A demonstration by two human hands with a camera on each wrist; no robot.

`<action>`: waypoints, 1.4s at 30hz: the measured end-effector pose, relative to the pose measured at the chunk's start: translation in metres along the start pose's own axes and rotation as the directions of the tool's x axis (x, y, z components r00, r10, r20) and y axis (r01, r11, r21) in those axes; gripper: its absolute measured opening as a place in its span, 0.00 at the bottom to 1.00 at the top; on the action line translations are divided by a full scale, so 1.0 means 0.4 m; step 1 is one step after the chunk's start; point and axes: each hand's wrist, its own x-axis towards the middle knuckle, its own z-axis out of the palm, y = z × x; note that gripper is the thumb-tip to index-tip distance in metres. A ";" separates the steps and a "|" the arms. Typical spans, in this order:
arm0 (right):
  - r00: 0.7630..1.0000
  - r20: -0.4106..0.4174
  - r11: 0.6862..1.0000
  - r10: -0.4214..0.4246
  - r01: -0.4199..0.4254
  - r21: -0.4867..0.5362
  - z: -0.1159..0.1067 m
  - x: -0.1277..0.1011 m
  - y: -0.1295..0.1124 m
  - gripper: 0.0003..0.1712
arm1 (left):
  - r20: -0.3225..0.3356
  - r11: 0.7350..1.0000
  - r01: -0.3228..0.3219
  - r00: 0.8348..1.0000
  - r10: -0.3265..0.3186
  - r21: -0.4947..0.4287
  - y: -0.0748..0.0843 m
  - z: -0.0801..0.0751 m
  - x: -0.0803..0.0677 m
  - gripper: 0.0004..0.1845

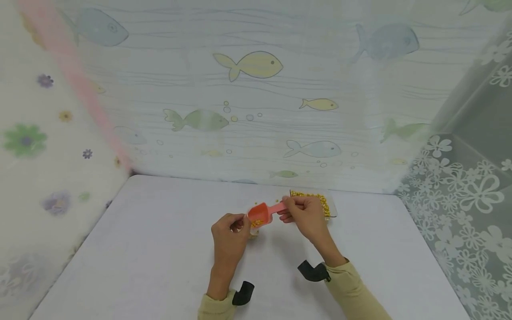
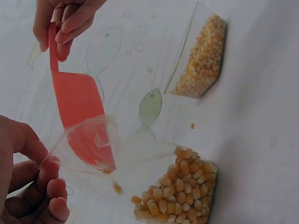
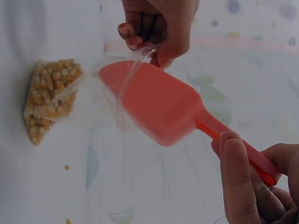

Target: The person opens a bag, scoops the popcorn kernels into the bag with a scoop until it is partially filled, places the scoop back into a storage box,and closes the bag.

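Left hand (image 1: 229,235) pinches the mouth of a clear bag (image 2: 154,182), fingers curled on the film. Right hand (image 1: 306,213) grips the handle of an orange scoop (image 1: 262,214), tip inside the bag mouth, tilted down. Bag holds 1 heap of corn kernels (image 2: 180,196), partly filled. Beyond, the tray (image 1: 316,200) holds many kernels; transfer looks unfinished.

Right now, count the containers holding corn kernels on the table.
2. A clear bag, its mouth pinched by the left hand, and a clear tray farther back, beyond the right hand. None seems hidden.
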 end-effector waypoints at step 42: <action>0.990 -0.038 0.991 -0.137 0.136 -0.011 -0.002 -0.044 0.006 0.13 | -0.032 0.998 -0.054 0.998 0.054 0.017 -0.009 0.002 0.003 0.05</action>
